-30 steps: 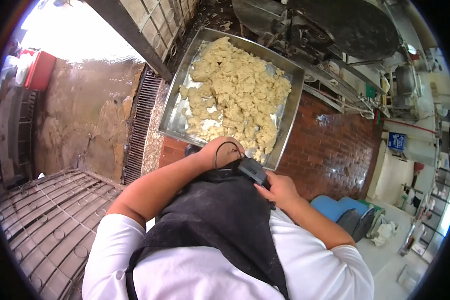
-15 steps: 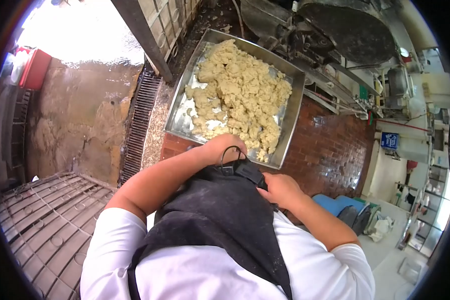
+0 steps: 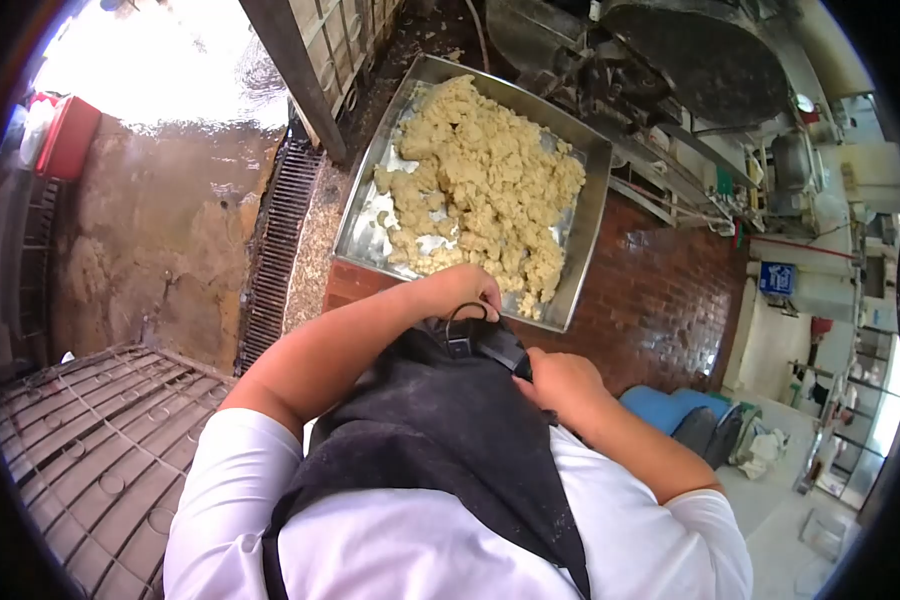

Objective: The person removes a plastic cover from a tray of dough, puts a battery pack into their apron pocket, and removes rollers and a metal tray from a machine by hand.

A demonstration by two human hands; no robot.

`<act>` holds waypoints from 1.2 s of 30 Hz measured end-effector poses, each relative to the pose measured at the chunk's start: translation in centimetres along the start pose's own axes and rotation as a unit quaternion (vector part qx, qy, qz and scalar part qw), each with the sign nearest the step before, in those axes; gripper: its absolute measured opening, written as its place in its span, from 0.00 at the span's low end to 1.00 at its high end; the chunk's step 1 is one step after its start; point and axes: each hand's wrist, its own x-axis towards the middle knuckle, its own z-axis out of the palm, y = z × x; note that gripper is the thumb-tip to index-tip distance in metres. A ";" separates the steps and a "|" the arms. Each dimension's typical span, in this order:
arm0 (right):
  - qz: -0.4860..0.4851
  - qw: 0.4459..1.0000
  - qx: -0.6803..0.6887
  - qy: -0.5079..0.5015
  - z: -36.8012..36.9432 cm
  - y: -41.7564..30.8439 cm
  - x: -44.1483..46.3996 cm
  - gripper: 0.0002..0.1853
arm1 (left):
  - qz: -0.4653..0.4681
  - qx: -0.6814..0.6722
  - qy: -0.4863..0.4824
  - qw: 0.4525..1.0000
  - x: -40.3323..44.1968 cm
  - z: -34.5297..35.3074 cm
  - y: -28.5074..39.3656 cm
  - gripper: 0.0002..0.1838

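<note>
My left hand [image 3: 467,288] is at my waist, fingers curled down beside a thin black cable loop [image 3: 467,308]. What those fingers hold is hidden. My right hand [image 3: 562,384] closes around the end of a black box-shaped device [image 3: 502,348] that rests against the front of my dark apron [image 3: 420,410]. Just beyond my hands, a large square metal tray [image 3: 582,235] holds a big heap of crumbly yellowish dough [image 3: 485,180]. My left hand is near the tray's close edge, over it in view.
Dark machinery [image 3: 695,60] stands behind the tray. Left of it are a metal post [image 3: 300,80] and a floor grate [image 3: 275,240]. A barred gate [image 3: 110,460] is at lower left, a red container [image 3: 68,138] farther off. Blue items [image 3: 670,408] lie at right on the brick floor [image 3: 660,290].
My left hand has shifted slightly, with its fingers now more visible. My right hand stays on the black device. The tray and dough look the same.
</note>
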 end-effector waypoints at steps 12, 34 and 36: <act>0.005 0.989 -0.108 -0.097 -0.5 -2.1 3.3 0.18 | -0.058 -0.001 -0.121 0.991 2.2 -0.2 1.2 0.11; 0.029 0.986 0.091 -0.137 1.6 3.1 5.1 0.16 | -0.262 -0.231 0.059 0.935 -5.2 -4.5 -5.7 0.18; 0.021 0.987 0.051 -0.150 1.9 2.9 5.1 0.15 | -0.288 -0.256 0.081 0.919 -8.1 -4.6 -7.1 0.18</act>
